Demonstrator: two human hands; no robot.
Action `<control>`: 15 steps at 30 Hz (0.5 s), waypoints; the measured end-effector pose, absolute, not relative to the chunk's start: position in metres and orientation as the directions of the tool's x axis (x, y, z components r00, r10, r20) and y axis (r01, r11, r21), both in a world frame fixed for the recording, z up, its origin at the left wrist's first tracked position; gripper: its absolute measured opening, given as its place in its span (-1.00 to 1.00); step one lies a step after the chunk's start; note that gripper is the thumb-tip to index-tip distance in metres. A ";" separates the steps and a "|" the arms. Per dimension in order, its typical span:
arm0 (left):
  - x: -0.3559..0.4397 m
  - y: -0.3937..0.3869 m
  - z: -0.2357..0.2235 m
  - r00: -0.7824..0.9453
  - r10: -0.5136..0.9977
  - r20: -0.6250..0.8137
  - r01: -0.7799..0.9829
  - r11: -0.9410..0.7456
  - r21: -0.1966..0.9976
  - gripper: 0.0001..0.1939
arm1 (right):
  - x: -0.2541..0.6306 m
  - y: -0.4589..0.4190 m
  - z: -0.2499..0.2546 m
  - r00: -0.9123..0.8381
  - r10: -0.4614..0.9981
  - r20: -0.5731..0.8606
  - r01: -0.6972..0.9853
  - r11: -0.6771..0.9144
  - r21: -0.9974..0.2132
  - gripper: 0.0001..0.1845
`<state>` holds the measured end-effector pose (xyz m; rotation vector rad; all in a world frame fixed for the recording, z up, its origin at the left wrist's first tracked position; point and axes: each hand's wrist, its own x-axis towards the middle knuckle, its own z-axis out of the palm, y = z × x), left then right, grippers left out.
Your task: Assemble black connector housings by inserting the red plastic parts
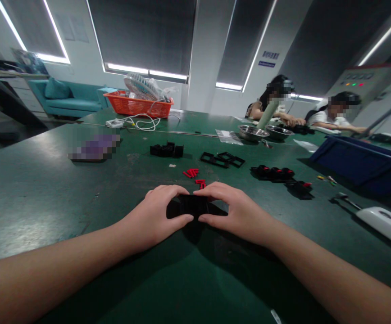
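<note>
Between my two hands is a black plastic part (195, 205), low over the green table; its exact kind is hard to make out. My left hand (160, 213) grips its left end, thumb in front and fingers behind. My right hand (234, 209) holds the right end in the same way. Just beyond my fingertips lie several small red pieces (192, 173). Farther back are black rectangular frames (215, 159) and a black plastic assembly (166, 150). To the right sits a black block with red parts (273, 173), with a smaller black piece (299, 189) near it.
A blue bin (361, 159) and a white handheld tool (384, 225) are at the right. An orange basket (138, 106), a white cable (144, 121) and metal bowls (253, 133) stand farther back. A purple blurred object (97, 147) lies left. Two people sit across the table.
</note>
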<state>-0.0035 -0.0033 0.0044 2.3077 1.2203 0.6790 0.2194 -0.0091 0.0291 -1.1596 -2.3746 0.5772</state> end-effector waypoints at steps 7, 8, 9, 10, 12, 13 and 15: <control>-0.003 -0.004 0.005 0.492 0.845 0.210 0.632 -0.512 0.581 -0.62 | 0.219 -0.009 0.030 -0.557 0.806 0.202 0.624 0.566 -0.538 -0.57; -0.003 -0.004 0.005 0.494 0.844 0.211 0.630 -0.514 0.582 -0.63 | 0.219 -0.009 0.030 -0.558 0.805 0.201 0.624 0.567 -0.538 -0.57; -0.003 -0.004 0.004 0.497 0.842 0.211 0.628 -0.517 0.582 -0.63 | 0.219 -0.009 0.030 -0.559 0.804 0.201 0.623 0.568 -0.537 -0.57; -0.003 -0.004 0.004 0.499 0.841 0.210 0.626 -0.517 0.584 -0.64 | 0.219 -0.009 0.029 -0.560 0.804 0.201 0.624 0.569 -0.536 -0.57; -0.004 -0.004 0.004 0.501 0.840 0.208 0.624 -0.517 0.586 -0.64 | 0.219 -0.009 0.029 -0.558 0.805 0.201 0.625 0.568 -0.535 -0.56; -0.004 -0.004 0.004 0.501 0.840 0.209 0.623 -0.517 0.587 -0.64 | 0.219 -0.009 0.029 -0.557 0.805 0.203 0.626 0.568 -0.535 -0.57; -0.004 -0.003 0.004 0.500 0.841 0.206 0.625 -0.515 0.586 -0.63 | 0.219 -0.010 0.030 -0.557 0.806 0.202 0.629 0.568 -0.531 -0.57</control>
